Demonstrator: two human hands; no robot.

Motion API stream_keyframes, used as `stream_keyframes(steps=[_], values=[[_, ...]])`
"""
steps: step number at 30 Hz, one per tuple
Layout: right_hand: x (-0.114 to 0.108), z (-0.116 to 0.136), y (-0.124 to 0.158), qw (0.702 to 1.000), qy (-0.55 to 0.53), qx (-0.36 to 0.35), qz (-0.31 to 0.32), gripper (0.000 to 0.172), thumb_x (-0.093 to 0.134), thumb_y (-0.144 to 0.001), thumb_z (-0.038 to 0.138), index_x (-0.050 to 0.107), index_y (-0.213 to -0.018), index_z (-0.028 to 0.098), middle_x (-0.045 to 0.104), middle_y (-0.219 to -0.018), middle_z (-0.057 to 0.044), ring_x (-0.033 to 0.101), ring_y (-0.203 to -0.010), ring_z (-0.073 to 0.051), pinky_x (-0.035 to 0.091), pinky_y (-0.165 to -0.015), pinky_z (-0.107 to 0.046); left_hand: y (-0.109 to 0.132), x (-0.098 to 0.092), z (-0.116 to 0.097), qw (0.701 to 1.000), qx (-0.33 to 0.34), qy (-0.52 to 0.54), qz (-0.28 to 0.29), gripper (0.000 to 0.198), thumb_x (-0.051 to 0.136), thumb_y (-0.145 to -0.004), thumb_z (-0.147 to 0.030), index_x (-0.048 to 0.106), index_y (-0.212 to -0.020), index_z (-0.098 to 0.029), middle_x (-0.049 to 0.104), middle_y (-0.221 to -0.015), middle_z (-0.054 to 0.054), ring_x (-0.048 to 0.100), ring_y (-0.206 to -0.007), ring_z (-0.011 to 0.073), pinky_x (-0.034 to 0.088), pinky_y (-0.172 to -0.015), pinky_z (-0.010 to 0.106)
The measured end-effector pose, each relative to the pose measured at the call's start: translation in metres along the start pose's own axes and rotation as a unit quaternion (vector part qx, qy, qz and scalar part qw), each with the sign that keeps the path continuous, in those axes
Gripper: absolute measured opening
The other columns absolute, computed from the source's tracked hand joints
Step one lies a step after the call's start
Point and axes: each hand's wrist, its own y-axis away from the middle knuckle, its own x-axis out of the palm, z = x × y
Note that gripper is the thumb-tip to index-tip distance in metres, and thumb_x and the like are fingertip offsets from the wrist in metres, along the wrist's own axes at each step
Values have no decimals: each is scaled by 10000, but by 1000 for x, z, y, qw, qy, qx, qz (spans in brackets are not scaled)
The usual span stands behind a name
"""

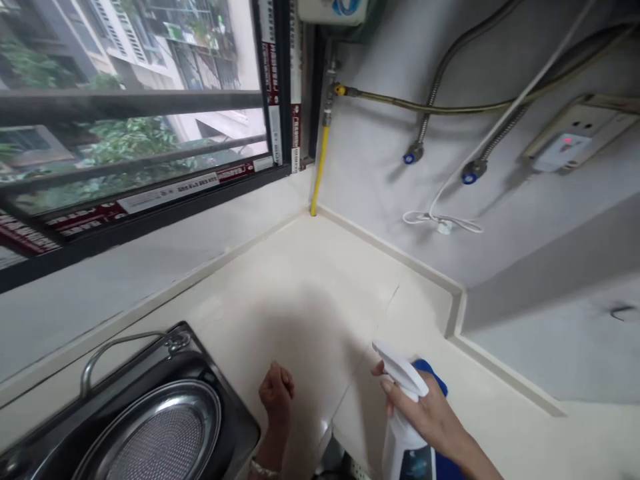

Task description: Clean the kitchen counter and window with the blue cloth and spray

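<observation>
My right hand (pixel 425 410) is wrapped round the neck of a white spray bottle (pixel 403 440), with a finger by its trigger. The nozzle points up and left over the cream countertop (pixel 320 280), and a dark picture label shows low on the bottle. A blue thing (pixel 431 375) shows behind the bottle and my hand; I cannot tell its kind. My left hand (pixel 277 387) is closed in a fist above the counter, between the sink and the bottle, and nothing shows in it. A bracelet is round my left wrist.
At lower left is a metal sink (pixel 235 427) with a curved faucet (pixel 120 340) and a round perforated metal strainer (pixel 160 440). A window (pixel 135 87) is on the left. A yellow pipe (pixel 320 167), hoses, valves, a tied white cable (pixel 445 223) and a socket (pixel 563 150) line the wall.
</observation>
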Motion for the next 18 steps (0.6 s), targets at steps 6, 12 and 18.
stream_keyframes(steps=[6,12,18], values=[[-23,-15,27,994,-30,49,-91,569,565,-934,676,709,-1142,166,726,-665,-34,706,-708,-244,541,-735,-338,14,16,8,998,-2,-22,58,634,603,-768,-795,404,-552,-233,406,-448,-48,329,-367,90,238,-374,241],[-42,-18,33,981,-62,36,-182,591,571,-935,676,702,-1196,161,741,-692,-46,704,-723,-244,548,-718,-340,29,35,25,991,-11,-67,116,613,581,-774,-786,409,-568,-235,408,-452,-56,346,-372,94,257,-371,232],[-62,-17,79,939,-104,25,-327,529,615,-914,665,728,-1086,178,753,-711,-64,715,-714,-242,571,-694,-332,52,56,31,971,-19,-121,206,675,577,-726,-859,423,-523,-234,397,-429,-34,334,-389,111,288,-384,257]])
